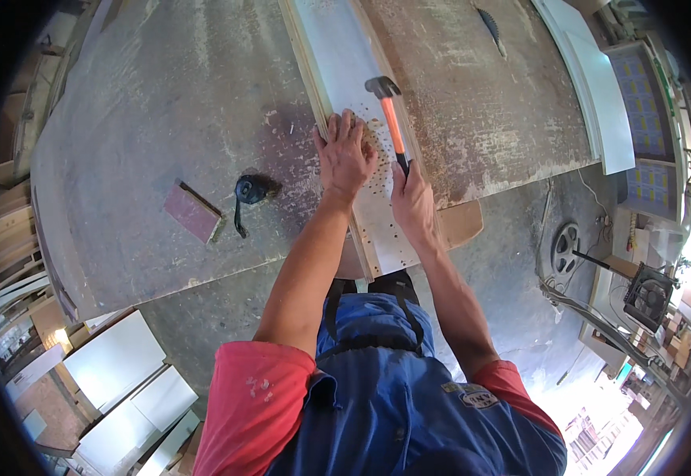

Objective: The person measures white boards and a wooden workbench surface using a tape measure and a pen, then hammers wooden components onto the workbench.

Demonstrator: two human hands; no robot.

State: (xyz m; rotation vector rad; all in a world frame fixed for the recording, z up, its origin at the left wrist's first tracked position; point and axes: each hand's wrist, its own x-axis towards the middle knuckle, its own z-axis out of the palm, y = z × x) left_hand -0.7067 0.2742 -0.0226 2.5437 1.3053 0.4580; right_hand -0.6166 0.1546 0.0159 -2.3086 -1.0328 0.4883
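A claw hammer (392, 119) with an orange and black handle is in my right hand (413, 201), whose fingers wrap the handle's lower end. Its dark head hangs over the right side of a long white panel (325, 40) edged with wooden strips. My left hand (345, 159) lies palm down on the panel's left strip, fingers stretched out, holding nothing. Many small dark and tan specks (379, 159) dot the panel between my hands; whether they are nails or holes I cannot tell. The panel's near end reaches past the table edge toward my body.
On the worn wooden table (163, 103), left of the panel, lie a black tape measure (252, 190) and a reddish-brown block (193, 211). A dark toothed blade (490, 26) shows at the far right. White boards (115, 357) lean at lower left; a fan (648, 296) stands at right.
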